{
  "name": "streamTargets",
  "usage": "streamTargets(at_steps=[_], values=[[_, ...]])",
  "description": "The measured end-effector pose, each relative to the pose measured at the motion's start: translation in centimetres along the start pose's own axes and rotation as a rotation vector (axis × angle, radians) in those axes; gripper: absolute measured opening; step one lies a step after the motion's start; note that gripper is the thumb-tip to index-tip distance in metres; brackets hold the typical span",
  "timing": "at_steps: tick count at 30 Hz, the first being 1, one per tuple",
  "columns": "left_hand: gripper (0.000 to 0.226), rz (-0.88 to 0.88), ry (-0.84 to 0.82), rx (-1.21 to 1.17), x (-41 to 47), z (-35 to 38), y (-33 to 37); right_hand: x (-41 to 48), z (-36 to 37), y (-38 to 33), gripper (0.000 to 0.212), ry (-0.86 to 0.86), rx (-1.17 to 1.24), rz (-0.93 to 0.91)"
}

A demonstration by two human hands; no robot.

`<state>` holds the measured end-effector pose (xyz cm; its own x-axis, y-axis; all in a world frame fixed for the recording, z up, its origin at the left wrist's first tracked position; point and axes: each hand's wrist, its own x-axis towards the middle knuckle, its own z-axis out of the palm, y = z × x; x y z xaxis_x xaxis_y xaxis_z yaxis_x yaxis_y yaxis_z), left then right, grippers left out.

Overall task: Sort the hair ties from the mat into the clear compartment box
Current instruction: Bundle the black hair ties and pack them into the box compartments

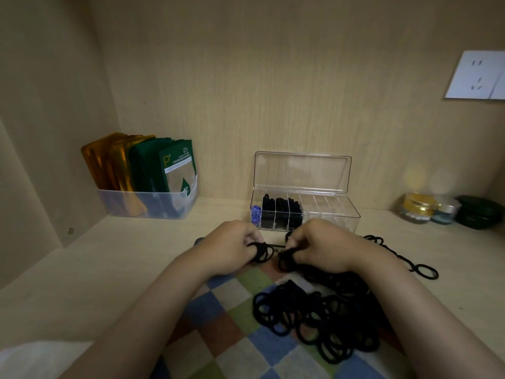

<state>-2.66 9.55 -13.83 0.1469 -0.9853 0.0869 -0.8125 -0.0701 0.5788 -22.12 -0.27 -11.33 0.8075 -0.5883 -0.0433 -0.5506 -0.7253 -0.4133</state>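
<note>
Leave the hair ties (322,318) heaped near right on the mat (232,318). Work only the small bunches pinched in the curled left hand (232,250) and right hand (319,247). Untangle first, then drop into a bare right-side cell of the open compartment box (332,212) just beyond.

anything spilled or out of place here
Yes: a trail of black hair ties has strayed off the checked mat onto the wooden shelf at the right, with one loop lying farthest out. Nothing looks damaged.
</note>
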Motion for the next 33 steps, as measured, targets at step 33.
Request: streamTargets(at_steps=[33], values=[[0.025,-0.011,-0.236,-0.859,1.8,1.8,0.9,1.9,2.2,-0.5,0.006,0.372,0.426,0.113]])
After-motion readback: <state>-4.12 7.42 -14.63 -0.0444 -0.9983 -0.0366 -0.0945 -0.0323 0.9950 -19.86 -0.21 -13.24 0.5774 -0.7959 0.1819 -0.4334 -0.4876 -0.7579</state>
